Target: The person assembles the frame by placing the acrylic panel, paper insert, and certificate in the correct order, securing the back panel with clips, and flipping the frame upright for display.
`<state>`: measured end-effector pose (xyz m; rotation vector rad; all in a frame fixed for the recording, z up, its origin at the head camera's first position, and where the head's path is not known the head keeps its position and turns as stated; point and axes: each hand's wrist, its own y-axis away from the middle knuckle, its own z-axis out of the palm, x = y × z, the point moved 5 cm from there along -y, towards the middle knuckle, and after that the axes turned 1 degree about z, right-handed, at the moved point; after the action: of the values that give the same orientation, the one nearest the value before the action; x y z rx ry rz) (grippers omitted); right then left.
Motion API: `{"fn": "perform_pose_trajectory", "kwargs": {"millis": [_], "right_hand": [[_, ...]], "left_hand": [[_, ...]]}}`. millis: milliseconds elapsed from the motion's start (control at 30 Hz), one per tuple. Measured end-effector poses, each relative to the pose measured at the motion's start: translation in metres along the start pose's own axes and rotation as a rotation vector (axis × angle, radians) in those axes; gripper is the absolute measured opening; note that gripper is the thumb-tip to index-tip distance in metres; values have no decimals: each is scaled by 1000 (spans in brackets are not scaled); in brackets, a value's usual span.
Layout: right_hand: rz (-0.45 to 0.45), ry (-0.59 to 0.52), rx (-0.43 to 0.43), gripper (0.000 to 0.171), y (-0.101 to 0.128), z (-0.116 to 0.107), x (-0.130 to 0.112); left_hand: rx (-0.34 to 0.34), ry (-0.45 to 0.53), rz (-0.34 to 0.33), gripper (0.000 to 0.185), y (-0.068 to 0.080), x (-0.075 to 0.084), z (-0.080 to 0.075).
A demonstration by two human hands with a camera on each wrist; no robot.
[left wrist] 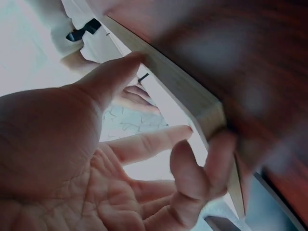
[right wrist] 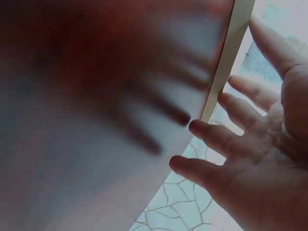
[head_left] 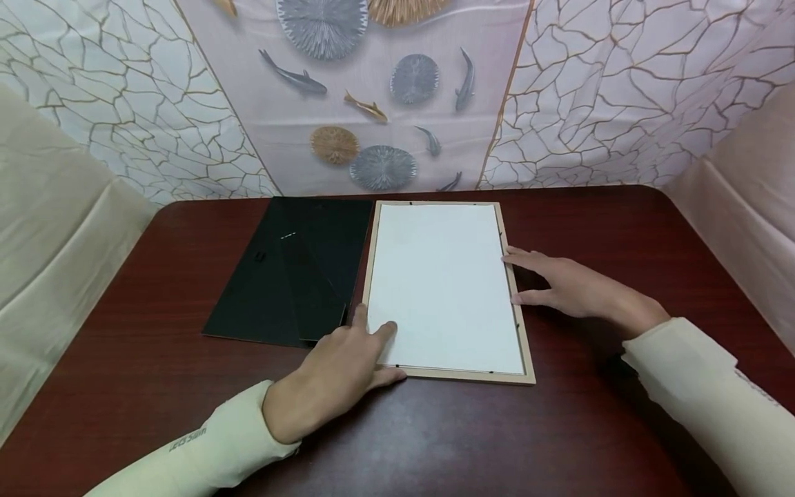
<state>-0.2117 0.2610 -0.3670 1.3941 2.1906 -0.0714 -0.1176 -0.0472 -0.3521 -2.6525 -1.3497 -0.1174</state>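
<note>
A light wooden picture frame (head_left: 529, 355) lies on the table with its back upward, a white sheet (head_left: 444, 283) inside it and small dark tabs along its inner edges. My left hand (head_left: 338, 369) spans the near left corner: the thumb touches the near edge, one fingertip rests over the sheet, and other fingers bend at the left side. My right hand (head_left: 568, 283) touches the right edge with spread, nearly straight fingertips. In the right wrist view, these fingers (right wrist: 207, 134) stand along the wooden rim. Left of the frame lies a black backing board (head_left: 248, 300) with a stand leg.
The dark red-brown table (head_left: 397, 442) has a glossy top that reflects the right hand. Patterned cloth (head_left: 348, 166) with fish and round shapes hangs behind the table's far edge. Plain pale cloth (head_left: 46, 228) hangs at both sides.
</note>
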Motion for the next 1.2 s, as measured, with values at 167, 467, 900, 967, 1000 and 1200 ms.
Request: {"fn": "perform_pose_trajectory", "kwargs": {"millis": [167, 467, 900, 967, 1000, 1200], "right_hand": [[9, -24, 27, 81, 20, 12, -10], [34, -87, 41, 98, 63, 42, -29], [9, -92, 85, 94, 80, 55, -29], [8, -87, 89, 94, 80, 55, -29], [7, -88, 89, 94, 80, 56, -28], [4, -89, 91, 90, 79, 57, -29]], "left_hand": [[48, 31, -3, 62, 6, -12, -7], [145, 44, -31, 73, 30, -59, -25], [12, 77, -319, 103, 57, -145, -20], [-33, 80, -364, 106, 59, -155, -18], [-55, 79, -383, 108, 60, -160, -17], [-185, 142, -470, 116, 59, -183, -10]]}}
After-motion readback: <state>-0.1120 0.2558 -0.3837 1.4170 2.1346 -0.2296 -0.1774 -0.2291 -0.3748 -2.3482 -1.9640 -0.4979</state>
